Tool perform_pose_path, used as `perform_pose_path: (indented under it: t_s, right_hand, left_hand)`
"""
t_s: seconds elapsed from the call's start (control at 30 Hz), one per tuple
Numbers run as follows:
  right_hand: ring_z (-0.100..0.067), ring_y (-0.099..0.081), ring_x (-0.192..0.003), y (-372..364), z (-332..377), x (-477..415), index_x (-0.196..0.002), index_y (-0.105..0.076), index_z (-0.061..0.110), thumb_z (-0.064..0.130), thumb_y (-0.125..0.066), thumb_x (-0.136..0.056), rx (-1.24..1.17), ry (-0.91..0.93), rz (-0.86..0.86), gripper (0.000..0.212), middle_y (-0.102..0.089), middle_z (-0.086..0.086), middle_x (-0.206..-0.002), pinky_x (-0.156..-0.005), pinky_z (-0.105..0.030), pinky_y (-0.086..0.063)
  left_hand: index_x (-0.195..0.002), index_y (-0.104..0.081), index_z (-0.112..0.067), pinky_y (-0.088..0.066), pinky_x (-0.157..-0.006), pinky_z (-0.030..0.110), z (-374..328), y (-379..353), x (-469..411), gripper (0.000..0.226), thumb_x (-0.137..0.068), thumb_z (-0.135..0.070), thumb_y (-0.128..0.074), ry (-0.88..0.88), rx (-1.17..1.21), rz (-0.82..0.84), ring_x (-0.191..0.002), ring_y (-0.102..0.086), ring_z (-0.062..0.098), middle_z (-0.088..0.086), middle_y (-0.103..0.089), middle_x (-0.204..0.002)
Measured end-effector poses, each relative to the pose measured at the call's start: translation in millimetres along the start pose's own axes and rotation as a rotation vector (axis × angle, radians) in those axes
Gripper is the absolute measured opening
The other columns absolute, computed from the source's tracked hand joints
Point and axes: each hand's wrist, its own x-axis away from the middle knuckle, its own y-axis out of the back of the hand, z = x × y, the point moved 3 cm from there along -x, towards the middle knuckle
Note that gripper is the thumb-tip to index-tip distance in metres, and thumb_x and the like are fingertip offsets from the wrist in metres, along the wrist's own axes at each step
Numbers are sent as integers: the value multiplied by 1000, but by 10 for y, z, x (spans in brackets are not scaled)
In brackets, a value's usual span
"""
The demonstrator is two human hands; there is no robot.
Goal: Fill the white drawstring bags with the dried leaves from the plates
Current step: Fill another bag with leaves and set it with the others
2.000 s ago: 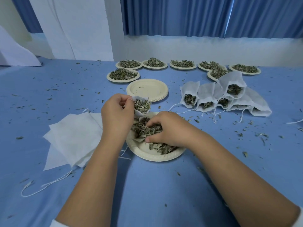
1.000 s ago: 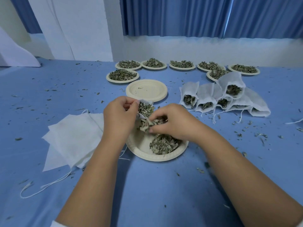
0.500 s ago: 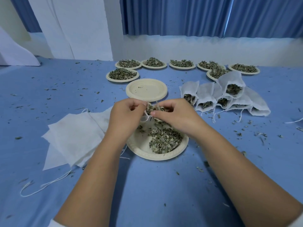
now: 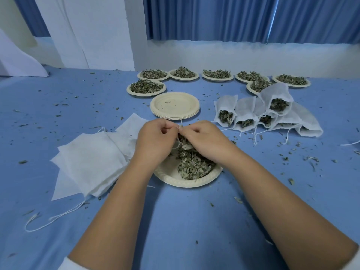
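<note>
A paper plate (image 4: 175,180) in front of me holds a heap of dried leaves (image 4: 192,164). Above its far edge my left hand (image 4: 155,141) and my right hand (image 4: 204,141) meet knuckle to knuckle. Both pinch the mouth of a small white drawstring bag (image 4: 178,141), which is almost wholly hidden between them; a bit of its string shows. A pile of flat empty bags (image 4: 91,158) lies to the left. Several filled bags (image 4: 266,114) lie at the right, mouths toward me.
A stack of empty plates (image 4: 175,105) sits just beyond my hands. Several plates of leaves (image 4: 146,87) line the back of the blue table by the curtain. Leaf crumbs are scattered all over. A loose string (image 4: 50,219) trails at the left front.
My right hand has left the leaf heap, carried leaves up to the bag, and now pinches the bag's mouth beside my left hand. The bag's open mouth is no longer visible.
</note>
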Motion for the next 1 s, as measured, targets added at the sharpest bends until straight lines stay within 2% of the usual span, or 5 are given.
perform_pose_path:
  t_s: [0.17, 0.47, 0.57, 0.77, 1.0]
  right_hand:
    - [-13, -36, -56, 6, -47, 7, -69, -64, 2, 23, -55, -98, 75, 28, -30, 36, -38, -2, -57, -56, -31, -27]
    - [-19, -47, -95, -107, -72, -21, -59, -43, 22, 11, -51, -95, 324, 77, -26, 38, -50, -10, -84, -70, -28, -31]
    - [-12, -50, -76, -42, -44, -7, -70, -64, 19, 16, -54, -91, 112, 9, 37, 24, -58, -5, -68, -65, -29, -35]
    - [1, -54, -72, 99, -115, -32, -112, -70, 26, 7, -60, -87, -294, -132, 18, 33, -70, -1, -104, -71, -22, -43]
    - [-3, -67, -66, 81, -207, -43, -94, -70, 22, 8, -80, -77, -519, -174, -144, 24, -74, -4, -94, -58, -15, -51]
  left_hand:
    - [-77, -70, -24, -39, -47, 6, -13, 9, 3, 18, -90, -17, -61, 3, 71, 6, -47, -54, -6, -13, -63, -51]
    - [-73, -68, -25, -45, -56, 16, -29, -86, 40, 21, -89, -13, -61, -16, 38, 36, -51, -55, 0, -12, -63, -53]
    - [-71, -67, -26, -43, -61, 22, -17, -77, 15, 23, -89, -13, -62, -14, 40, -1, -53, -55, 4, -10, -62, -55]
    - [-72, -68, -23, -40, -54, 18, 15, -4, 10, 20, -90, -17, -62, 21, 120, -41, -45, -48, 1, -13, -56, -46]
    - [-77, -69, -15, -33, -41, 13, -32, 60, 6, 17, -91, -11, -59, 76, 249, -8, -36, -37, 2, -12, -48, -41]
